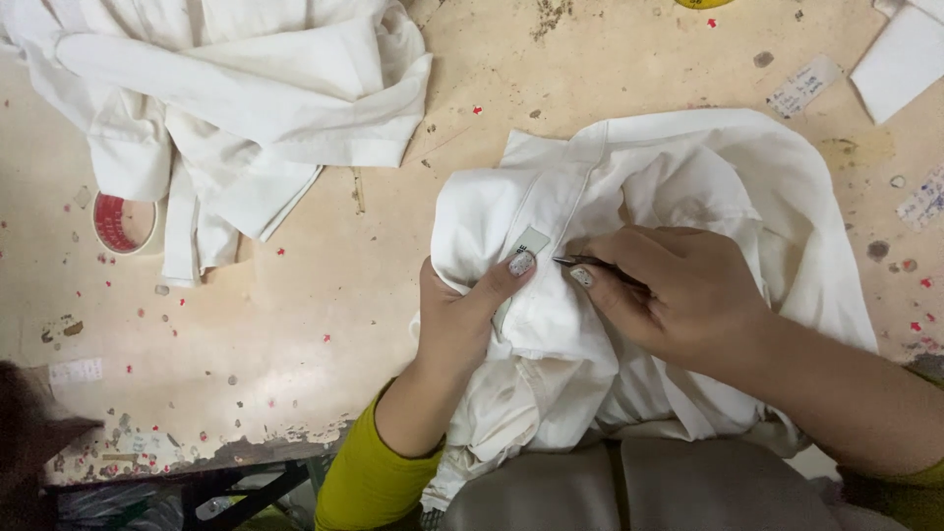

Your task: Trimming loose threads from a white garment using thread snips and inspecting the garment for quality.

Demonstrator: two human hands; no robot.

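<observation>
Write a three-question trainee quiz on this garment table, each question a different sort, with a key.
1. True or false: the right hand holds a thin dark metal tool against the crumpled white cotton garment.
2. What does the left hand press its thumb beside? A) a small pale sewn-in label B) a button C) a zip
3. Fill in: the red-and-white roll of tape lies on the worn beige table next to a second ____ of white cloth.

Key: 1 true; 2 A; 3 heap.
</observation>
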